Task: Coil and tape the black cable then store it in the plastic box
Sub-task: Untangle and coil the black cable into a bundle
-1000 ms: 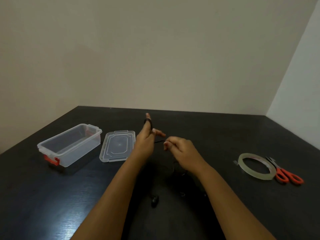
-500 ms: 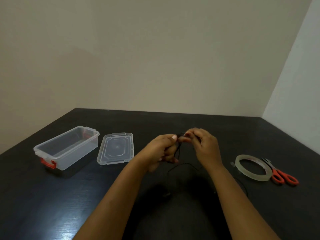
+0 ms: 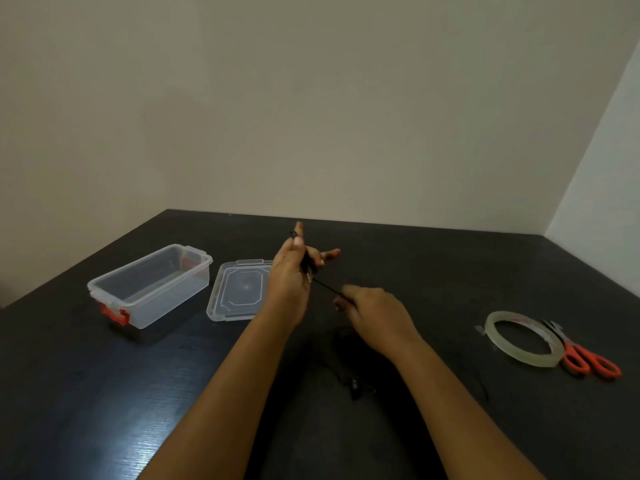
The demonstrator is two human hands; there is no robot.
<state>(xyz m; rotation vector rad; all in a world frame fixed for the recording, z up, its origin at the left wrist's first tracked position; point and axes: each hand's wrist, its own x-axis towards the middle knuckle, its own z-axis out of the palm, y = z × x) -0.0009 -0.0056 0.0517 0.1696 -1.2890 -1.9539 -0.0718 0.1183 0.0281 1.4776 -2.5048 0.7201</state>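
Observation:
The thin black cable (image 3: 323, 284) is wound in loops around the raised fingers of my left hand (image 3: 292, 271), which is held upright above the dark table. A taut stretch of it runs down to my right hand (image 3: 372, 304), which pinches it just right of the left hand. The loose tail with a small black plug (image 3: 355, 384) lies on the table under my forearms. The clear plastic box (image 3: 149, 287) with red latches stands open at the left, its lid (image 3: 239, 291) flat beside it. A clear tape roll (image 3: 519, 337) lies at the right.
Orange-handled scissors (image 3: 588, 360) lie touching the tape roll on its right side. The dark table (image 3: 104, 393) meets beige walls at the back and a white wall at the right.
Half a second ago both hands met at the centre. Now the left hand is raised with fingers up, and the right hand has dropped lower and rightward, drawing the cable taut.

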